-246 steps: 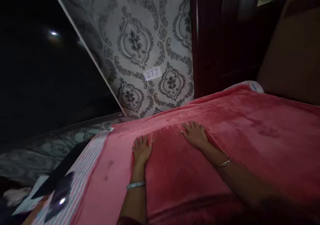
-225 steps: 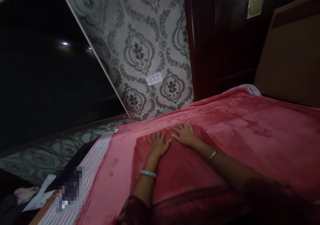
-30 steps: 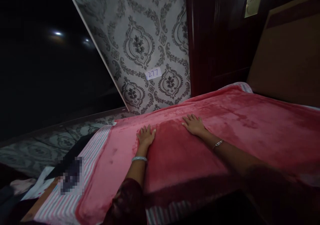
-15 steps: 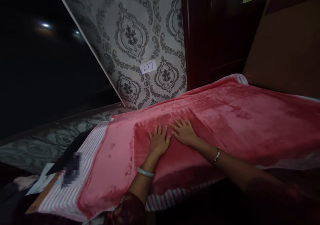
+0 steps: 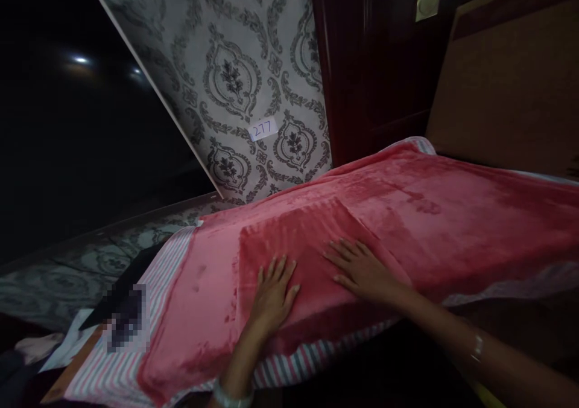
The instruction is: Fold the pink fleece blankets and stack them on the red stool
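A plush pink-red blanket (image 5: 194, 323) lies spread over a table-like surface. Near its front edge, a darker red rectangular piece of the same kind of plush cloth (image 5: 298, 233) rests flat on it; whether it is separate or a fold I cannot tell. My left hand (image 5: 274, 293) lies palm down on the left part of this cloth, fingers spread. On the right part, my right hand (image 5: 362, 269) also presses flat with its fingers apart. Neither hand grips anything, and the palms are hidden.
Beneath the blanket shows a striped cloth (image 5: 104, 366). A dark screen (image 5: 99, 130) stands at left, and patterned wallpaper (image 5: 253, 34) carries a paper label (image 5: 263, 129). At the right back is a brown board (image 5: 506, 88). A pixelated patch covers something at lower left.
Both hands have slid over the cloth toward my body, and they are farther apart, the right one shifted rightward. The view has tilted slightly. The blanket keeps its shape.
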Available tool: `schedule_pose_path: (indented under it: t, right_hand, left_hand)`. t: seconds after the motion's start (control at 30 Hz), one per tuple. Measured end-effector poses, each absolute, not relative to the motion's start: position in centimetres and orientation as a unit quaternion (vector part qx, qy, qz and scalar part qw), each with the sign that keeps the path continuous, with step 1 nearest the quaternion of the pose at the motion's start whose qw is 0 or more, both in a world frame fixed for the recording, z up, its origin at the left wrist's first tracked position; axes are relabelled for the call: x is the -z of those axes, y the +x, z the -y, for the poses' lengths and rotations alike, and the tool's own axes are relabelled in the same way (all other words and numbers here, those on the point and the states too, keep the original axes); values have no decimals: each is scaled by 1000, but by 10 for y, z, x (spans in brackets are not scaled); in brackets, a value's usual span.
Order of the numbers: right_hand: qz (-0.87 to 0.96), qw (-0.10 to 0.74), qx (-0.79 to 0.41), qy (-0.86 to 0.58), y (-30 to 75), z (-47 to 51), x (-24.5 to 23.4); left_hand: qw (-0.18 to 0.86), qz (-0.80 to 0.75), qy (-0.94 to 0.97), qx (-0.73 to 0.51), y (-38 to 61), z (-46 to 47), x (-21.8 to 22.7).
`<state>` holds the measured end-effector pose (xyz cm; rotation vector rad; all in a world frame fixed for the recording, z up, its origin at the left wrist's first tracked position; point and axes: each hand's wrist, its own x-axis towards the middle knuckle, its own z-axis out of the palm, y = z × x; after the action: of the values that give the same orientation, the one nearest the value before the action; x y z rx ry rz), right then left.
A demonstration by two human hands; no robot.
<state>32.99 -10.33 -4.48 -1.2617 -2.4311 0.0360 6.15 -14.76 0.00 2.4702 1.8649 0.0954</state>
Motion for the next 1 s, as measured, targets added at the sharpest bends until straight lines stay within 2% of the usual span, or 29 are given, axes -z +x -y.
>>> schedule_pose_path:
  t: [0.2, 0.43, 0.57, 0.73, 1.0]
  right_hand:
    - [849, 303, 53, -429, 374, 138, 89]
    - [829, 336, 25, -446, 364, 139, 63]
    - [828, 301, 42, -472, 323, 135, 46]
    - [842, 241, 45, -480, 294, 134, 54]
    - [838, 243, 67, -484, 295, 134, 65]
  left_hand:
    - [-104, -643, 752, -101, 12, 202, 39]
    - [-128, -688, 708, -94, 40, 205, 19]
    - [-102, -638, 756, -104, 95, 192, 10]
    - [-84, -624, 771, -99, 120, 180, 30]
    - [-113, -618, 769, -116, 116, 180, 44]
